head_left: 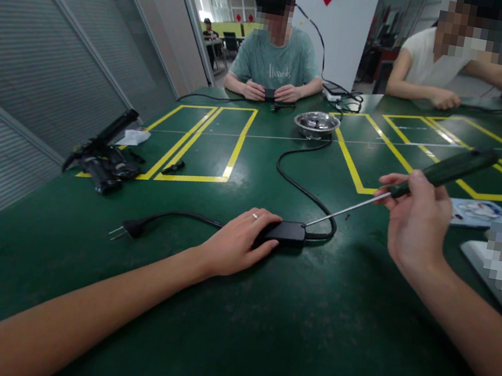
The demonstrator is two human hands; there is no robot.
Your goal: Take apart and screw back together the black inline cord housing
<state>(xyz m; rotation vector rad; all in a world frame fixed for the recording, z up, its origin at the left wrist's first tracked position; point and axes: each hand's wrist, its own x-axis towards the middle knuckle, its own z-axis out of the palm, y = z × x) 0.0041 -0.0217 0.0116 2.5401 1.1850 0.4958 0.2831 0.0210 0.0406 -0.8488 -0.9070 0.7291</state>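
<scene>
A black power adapter (289,233) lies on the green table, a cord running from each end. My left hand (241,241) grips its left half, thumb along the near side and fingers over the top. In my right hand (419,224) is a screwdriver (448,171) with a dark green handle, held at a slant. Its thin metal shaft reaches down to the adapter's right end, the tip at the far corner. Whether a screw sits under the tip is too small to tell. The two-pin plug (132,228) rests to the left on its short cord.
A metal bowl (316,124) with small dark bits stands farther back. Black parts (106,166) are piled at the left. Tiny dark pieces (347,217) lie right of the cord. Yellow tape (231,162) marks the table. Two people (277,63) sit opposite, hands on the table.
</scene>
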